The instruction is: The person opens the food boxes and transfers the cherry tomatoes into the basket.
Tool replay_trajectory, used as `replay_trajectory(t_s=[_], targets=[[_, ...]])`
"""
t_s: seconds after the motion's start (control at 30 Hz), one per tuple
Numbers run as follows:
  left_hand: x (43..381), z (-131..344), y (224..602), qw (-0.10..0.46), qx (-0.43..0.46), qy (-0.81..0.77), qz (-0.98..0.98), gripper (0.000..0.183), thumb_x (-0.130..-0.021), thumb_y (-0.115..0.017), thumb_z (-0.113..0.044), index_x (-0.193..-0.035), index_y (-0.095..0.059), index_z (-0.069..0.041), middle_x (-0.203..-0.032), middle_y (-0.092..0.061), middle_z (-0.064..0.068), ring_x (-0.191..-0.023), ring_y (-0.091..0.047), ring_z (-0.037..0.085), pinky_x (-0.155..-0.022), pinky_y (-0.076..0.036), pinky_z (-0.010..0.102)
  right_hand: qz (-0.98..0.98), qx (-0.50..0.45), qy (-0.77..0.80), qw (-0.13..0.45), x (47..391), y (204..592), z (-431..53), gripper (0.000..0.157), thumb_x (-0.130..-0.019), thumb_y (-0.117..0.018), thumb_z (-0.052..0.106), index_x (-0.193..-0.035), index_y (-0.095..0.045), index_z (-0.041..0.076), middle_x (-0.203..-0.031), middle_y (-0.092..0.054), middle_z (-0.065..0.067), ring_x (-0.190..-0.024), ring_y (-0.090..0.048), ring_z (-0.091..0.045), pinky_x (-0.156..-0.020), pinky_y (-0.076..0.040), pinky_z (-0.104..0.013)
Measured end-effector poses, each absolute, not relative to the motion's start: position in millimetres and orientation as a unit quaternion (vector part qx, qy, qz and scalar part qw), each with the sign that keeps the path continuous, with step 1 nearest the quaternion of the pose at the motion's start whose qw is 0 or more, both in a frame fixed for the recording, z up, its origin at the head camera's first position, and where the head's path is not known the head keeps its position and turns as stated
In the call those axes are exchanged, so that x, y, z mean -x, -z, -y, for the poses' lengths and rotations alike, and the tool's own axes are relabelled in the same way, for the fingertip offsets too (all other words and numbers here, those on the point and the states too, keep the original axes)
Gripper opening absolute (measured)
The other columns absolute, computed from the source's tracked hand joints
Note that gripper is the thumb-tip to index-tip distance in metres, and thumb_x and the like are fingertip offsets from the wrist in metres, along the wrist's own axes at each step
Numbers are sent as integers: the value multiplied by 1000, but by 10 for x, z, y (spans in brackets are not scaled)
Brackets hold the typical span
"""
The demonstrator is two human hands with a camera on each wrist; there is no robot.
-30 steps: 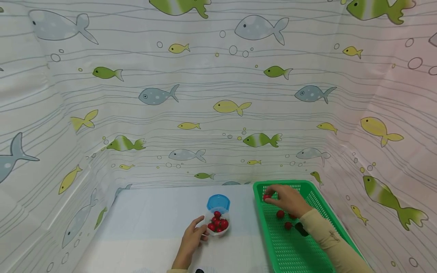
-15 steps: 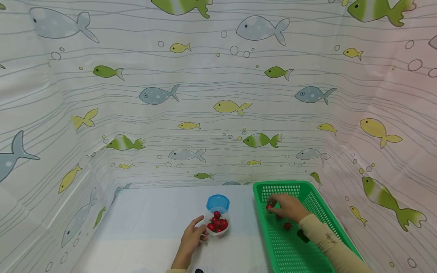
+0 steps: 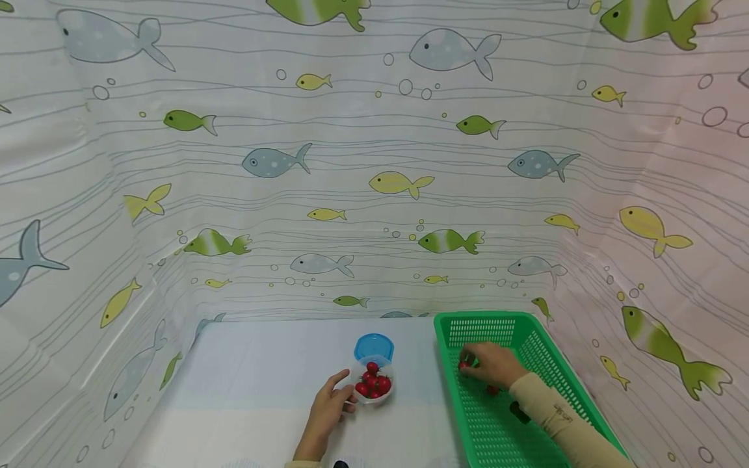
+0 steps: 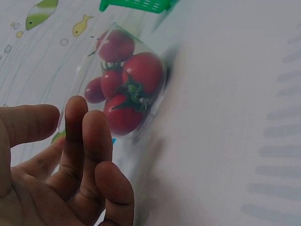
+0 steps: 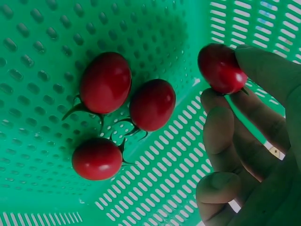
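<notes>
My right hand (image 3: 494, 365) is inside the green basket (image 3: 458, 406), pinching a cherry tomato (image 5: 221, 68) between thumb and fingertips. Below it in the right wrist view, three more cherry tomatoes lie at the basket's bottom: a large one (image 5: 106, 82), another (image 5: 153, 104) close by it, and a third (image 5: 96, 159), all with green stems. My left hand (image 3: 329, 406) stays beside a clear plastic tub (image 3: 374, 401), fingers loosely bent with nothing in them. Several red tomatoes (image 4: 141, 73) fill the tub.
A blue lid (image 3: 374, 347) lies just behind the tub on the white tabletop (image 3: 263, 370). To the right of the tub stands the basket with its raised walls. Fish-patterned sheeting (image 3: 328, 240) encloses the back and both sides.
My right hand has moved down and nearer within the basket, carrying the pinched cherry tomato along. The left hand and the tub have stayed in place.
</notes>
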State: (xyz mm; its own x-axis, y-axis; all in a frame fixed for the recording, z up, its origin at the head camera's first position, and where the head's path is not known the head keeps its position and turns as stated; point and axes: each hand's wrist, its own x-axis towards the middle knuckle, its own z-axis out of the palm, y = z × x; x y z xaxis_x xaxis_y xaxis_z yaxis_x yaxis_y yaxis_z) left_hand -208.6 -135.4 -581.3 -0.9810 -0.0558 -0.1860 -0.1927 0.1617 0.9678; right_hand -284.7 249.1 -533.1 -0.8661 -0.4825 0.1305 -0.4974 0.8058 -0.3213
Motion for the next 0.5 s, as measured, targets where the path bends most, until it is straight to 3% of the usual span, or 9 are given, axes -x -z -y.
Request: replay_trajectory(t_s=[0.23, 0.5], targets=[[2074, 1352, 5801, 56, 83, -648, -755, 54, -102, -57, -24, -150, -44, -2, -87, -71, 3, -75, -67, 18, -64, -47, 33, 951, -257, -173, 22, 2864, 5363, -2509, 26, -86, -81, 31, -103, -73, 13, -90, -71, 0, -83, -68, -22, -67, -53, -38], [2072, 1358, 5806, 55, 81, -651, -753, 54, -102, -56, -23, -150, -44, -2, -86, -70, 3, -74, -67, 18, -65, -46, 34, 954, -242, -175, 35, 2844, 5301, -2473, 23, -87, -81, 28, -104, -74, 15, -93, -71, 3, -86, -68, -20, -69, -53, -38]])
